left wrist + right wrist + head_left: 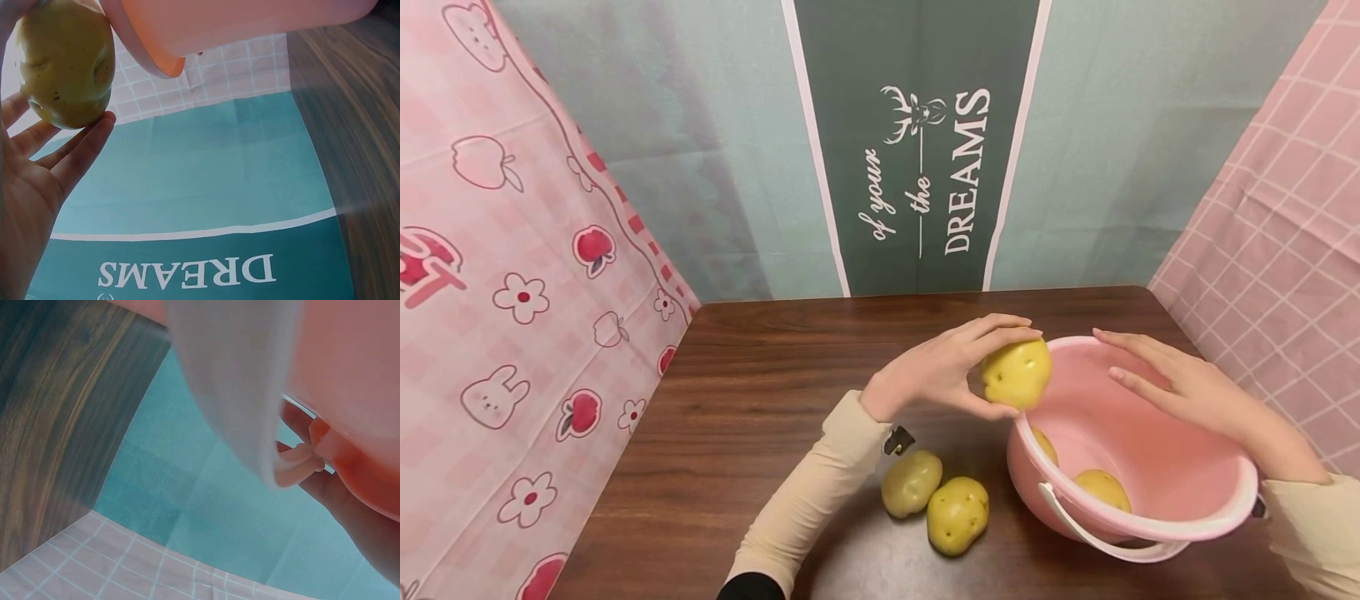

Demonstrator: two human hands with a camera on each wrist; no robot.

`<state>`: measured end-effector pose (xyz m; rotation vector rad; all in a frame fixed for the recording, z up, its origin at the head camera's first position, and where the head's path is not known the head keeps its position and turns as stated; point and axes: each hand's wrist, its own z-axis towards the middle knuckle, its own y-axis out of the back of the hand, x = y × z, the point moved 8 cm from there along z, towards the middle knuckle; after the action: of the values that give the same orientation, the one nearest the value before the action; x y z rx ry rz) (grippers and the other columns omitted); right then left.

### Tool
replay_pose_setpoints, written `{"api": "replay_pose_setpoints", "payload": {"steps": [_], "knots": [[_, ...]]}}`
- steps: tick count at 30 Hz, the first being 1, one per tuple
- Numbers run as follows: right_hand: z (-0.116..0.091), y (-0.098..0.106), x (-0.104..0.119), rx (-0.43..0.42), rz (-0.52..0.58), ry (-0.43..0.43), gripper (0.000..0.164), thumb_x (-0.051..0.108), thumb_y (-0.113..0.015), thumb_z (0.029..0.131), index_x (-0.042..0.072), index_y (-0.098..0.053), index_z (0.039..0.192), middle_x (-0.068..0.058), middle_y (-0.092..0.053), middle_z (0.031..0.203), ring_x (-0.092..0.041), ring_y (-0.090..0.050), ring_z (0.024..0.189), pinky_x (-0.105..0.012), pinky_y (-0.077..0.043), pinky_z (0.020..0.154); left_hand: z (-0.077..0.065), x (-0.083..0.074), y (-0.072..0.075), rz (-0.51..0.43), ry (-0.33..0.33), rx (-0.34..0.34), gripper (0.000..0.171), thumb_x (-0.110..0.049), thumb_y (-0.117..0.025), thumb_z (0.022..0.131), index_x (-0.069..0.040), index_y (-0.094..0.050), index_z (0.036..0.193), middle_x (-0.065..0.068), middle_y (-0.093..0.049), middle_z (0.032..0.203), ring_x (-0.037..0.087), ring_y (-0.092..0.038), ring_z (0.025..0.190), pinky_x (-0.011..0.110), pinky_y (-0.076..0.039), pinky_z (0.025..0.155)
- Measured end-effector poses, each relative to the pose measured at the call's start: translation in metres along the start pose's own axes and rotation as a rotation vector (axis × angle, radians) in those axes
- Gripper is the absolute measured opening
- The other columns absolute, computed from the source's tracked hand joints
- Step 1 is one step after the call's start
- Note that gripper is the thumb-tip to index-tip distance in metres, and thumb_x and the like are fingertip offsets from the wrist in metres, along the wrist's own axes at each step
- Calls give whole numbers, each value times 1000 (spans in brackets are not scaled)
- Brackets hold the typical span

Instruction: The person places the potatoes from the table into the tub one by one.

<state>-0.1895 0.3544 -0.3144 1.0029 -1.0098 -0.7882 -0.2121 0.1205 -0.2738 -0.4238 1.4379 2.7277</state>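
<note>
In the head view my left hand (pixel 943 367) grips a yellow potato (pixel 1018 375) at the left rim of a pink bucket (pixel 1213 529), thumb below and fingers over the top. The left wrist view shows the same potato (pixel 67 65) resting against curved fingers, close beside the bucket wall. My right hand (pixel 1191 392) lies over the bucket's far right rim with its fingers extended. Inside the bucket are two more potatoes, one on the bottom (pixel 1102 488) and one partly hidden by the left wall (pixel 1045 446).
Two potatoes, a paler one (pixel 912 483) and a yellow one (pixel 958 517), sit side by side on the brown wooden table (pixel 737 442), left of the bucket. A white bucket handle (pixel 1097 543) hangs down the near side. Patterned cloths (pixel 700 167) enclose the table's back and sides.
</note>
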Motion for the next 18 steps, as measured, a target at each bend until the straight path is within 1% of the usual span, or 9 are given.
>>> {"api": "replay_pose_setpoints", "payload": {"steps": [2,3,6,10,12,14,18], "knots": [[0,0,1,-3,4,7,57,30,-61,89,37,-36,140,8,-45,136,22,-24,117,-9,-25,90,1,-1,-1,4,-10,-5,83,-57,-69,68,-18,-42,136,-2,-40,138,1,-35,126,13,-29,102],[0,0,1,-5,6,12,57,30,-61,89,37,-36,140,7,-45,136,22,-24,117,-5,-22,90,1,-1,-1,4,-8,-2,83,-57,-69,68,-18,-42,136,-3,-39,138,1,-35,127,13,-28,103],[1,0,1,-9,1,16,57,30,-61,89,36,-37,140,7,-46,136,22,-24,117,-8,-24,91,3,-3,-2,9,-16,6,83,-58,-68,69,-19,-41,137,-3,-38,139,1,-34,127,13,-27,104],[1,1,0,-7,-9,6,57,30,-61,89,37,-37,140,8,-46,136,21,-26,117,-17,-30,88,7,-5,-4,2,-23,26,83,-57,-68,69,-18,-41,137,-2,-38,139,2,-34,128,13,-26,104],[1,1,0,-7,-8,7,57,30,-61,89,37,-37,140,9,-46,136,21,-26,117,-15,-29,87,8,-6,-5,-10,-27,33,82,-57,-68,70,-18,-41,137,-1,-38,139,2,-34,127,13,-26,104],[1,1,0,-6,-9,6,57,30,-61,89,37,-37,140,9,-46,136,21,-26,116,-16,-29,86,9,-6,-6,-19,-25,40,82,-56,-68,70,-18,-41,137,-1,-38,139,2,-34,127,12,-26,104],[1,0,1,-5,-14,5,57,30,-61,89,37,-37,140,8,-46,136,21,-26,116,-24,-33,85,11,-8,-8,-30,-25,44,82,-57,-69,69,-18,-42,137,-1,-38,139,1,-35,126,11,-27,102]]}}
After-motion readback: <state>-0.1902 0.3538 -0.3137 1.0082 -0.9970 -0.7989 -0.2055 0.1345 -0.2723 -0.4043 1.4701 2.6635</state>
